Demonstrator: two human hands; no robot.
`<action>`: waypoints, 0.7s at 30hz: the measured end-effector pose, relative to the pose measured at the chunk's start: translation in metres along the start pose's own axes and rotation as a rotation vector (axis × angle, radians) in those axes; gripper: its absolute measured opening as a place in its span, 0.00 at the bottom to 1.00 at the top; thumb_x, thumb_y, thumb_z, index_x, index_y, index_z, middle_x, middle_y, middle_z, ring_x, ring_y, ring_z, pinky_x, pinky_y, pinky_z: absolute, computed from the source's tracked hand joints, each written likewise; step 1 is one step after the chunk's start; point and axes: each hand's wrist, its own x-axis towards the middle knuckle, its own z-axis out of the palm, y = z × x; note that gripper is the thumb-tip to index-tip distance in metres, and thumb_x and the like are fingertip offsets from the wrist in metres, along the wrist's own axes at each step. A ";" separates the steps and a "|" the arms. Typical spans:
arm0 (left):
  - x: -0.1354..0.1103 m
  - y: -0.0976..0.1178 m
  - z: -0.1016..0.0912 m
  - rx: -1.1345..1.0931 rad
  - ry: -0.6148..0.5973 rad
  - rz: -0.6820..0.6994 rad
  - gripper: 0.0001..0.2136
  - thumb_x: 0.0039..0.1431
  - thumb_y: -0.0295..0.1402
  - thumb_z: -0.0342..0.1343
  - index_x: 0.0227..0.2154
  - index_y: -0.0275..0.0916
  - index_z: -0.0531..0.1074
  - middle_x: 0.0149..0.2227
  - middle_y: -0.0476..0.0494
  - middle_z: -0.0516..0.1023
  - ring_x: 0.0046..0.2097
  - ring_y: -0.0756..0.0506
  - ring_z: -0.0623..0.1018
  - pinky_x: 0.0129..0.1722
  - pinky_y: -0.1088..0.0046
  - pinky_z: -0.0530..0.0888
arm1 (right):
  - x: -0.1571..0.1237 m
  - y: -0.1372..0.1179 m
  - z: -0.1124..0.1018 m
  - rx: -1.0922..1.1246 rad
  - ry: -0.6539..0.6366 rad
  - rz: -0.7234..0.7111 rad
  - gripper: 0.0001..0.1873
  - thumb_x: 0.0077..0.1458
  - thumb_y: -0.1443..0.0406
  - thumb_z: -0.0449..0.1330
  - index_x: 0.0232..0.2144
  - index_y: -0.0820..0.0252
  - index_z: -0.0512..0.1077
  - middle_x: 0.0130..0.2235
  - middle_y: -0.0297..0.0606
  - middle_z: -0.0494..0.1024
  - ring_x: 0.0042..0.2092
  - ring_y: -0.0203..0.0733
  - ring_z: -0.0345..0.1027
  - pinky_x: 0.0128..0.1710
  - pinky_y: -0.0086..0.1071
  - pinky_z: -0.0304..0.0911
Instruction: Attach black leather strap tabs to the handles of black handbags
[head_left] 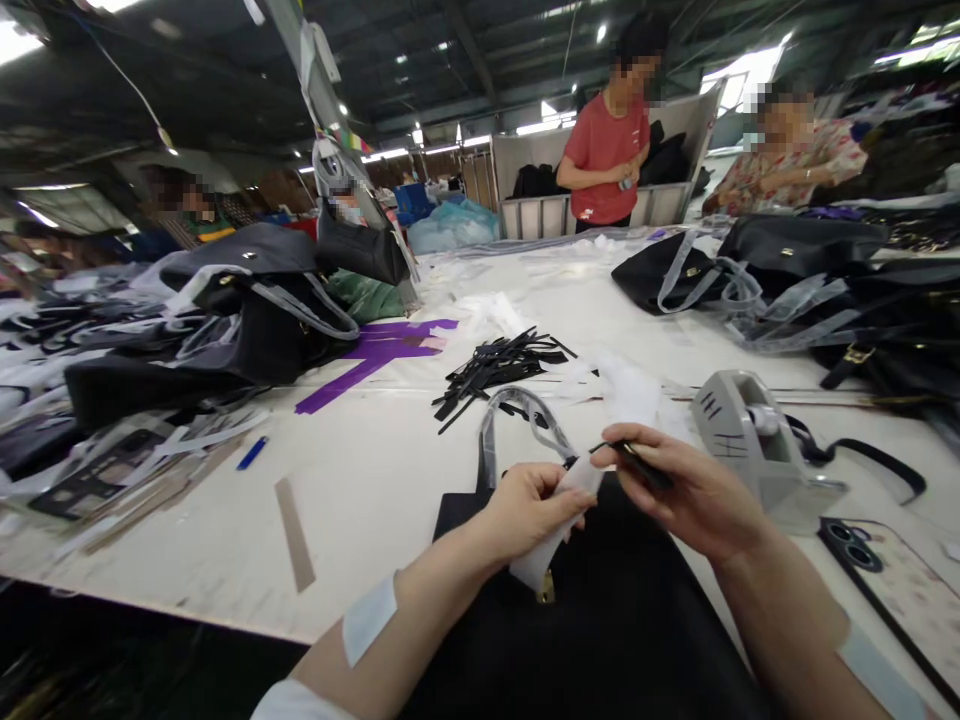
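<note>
Black bag (607, 620) underneath; left hand (531, 508) pinching white sheet (536, 565), right hand (694, 490) curled round dark item (645, 466)

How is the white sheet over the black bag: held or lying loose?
Held: the left hand pinches the white sheet under its thumb.

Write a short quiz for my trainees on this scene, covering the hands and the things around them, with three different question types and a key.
1. What does the left hand hold?
A. A tape dispenser
B. A white sheet
C. A blue object
2. True or false: as the wearer sees it, the pile of black strips lies left of the purple strips.
3. Fill in: the phone lies to the wearer's ____ of the black bag.

Key: 1. B; 2. False; 3. right
</note>
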 end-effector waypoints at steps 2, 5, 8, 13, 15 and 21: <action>0.000 -0.010 0.004 -0.061 -0.030 -0.037 0.20 0.45 0.49 0.64 0.26 0.33 0.72 0.22 0.48 0.74 0.20 0.54 0.69 0.20 0.80 0.65 | 0.004 0.004 0.002 0.032 0.080 -0.066 0.14 0.55 0.64 0.61 0.44 0.56 0.75 0.43 0.42 0.79 0.32 0.34 0.68 0.26 0.22 0.62; 0.000 -0.019 0.008 -0.121 -0.057 -0.075 0.19 0.45 0.46 0.65 0.25 0.32 0.71 0.22 0.47 0.74 0.19 0.55 0.70 0.19 0.81 0.65 | 0.012 0.014 0.007 0.038 0.149 -0.136 0.14 0.56 0.63 0.60 0.46 0.54 0.75 0.47 0.40 0.78 0.46 0.38 0.69 0.42 0.25 0.66; -0.005 -0.016 0.005 -0.252 -0.067 -0.092 0.19 0.46 0.45 0.65 0.27 0.31 0.72 0.22 0.47 0.74 0.18 0.55 0.69 0.16 0.83 0.64 | 0.015 0.022 0.010 0.020 0.140 -0.156 0.15 0.60 0.59 0.57 0.48 0.54 0.74 0.49 0.41 0.77 0.52 0.41 0.67 0.48 0.30 0.64; -0.025 0.000 -0.012 -0.699 -0.475 -0.130 0.17 0.51 0.45 0.61 0.28 0.34 0.71 0.18 0.51 0.71 0.08 0.58 0.57 0.06 0.83 0.50 | 0.013 0.026 0.011 -0.028 0.142 -0.114 0.16 0.60 0.62 0.58 0.51 0.51 0.73 0.48 0.39 0.77 0.50 0.43 0.69 0.44 0.32 0.67; -0.029 0.000 -0.013 -0.690 -0.588 -0.142 0.17 0.50 0.46 0.62 0.27 0.33 0.71 0.18 0.49 0.72 0.09 0.57 0.60 0.06 0.82 0.51 | 0.014 0.026 0.010 -0.053 0.160 -0.108 0.16 0.59 0.61 0.59 0.50 0.51 0.73 0.47 0.39 0.78 0.45 0.41 0.72 0.39 0.30 0.68; -0.006 -0.022 0.003 -0.208 -0.025 -0.076 0.20 0.50 0.48 0.61 0.34 0.31 0.76 0.28 0.43 0.77 0.22 0.53 0.74 0.21 0.81 0.69 | 0.018 0.031 0.012 -0.163 0.235 -0.171 0.16 0.60 0.56 0.58 0.50 0.48 0.73 0.50 0.38 0.76 0.46 0.41 0.72 0.40 0.30 0.68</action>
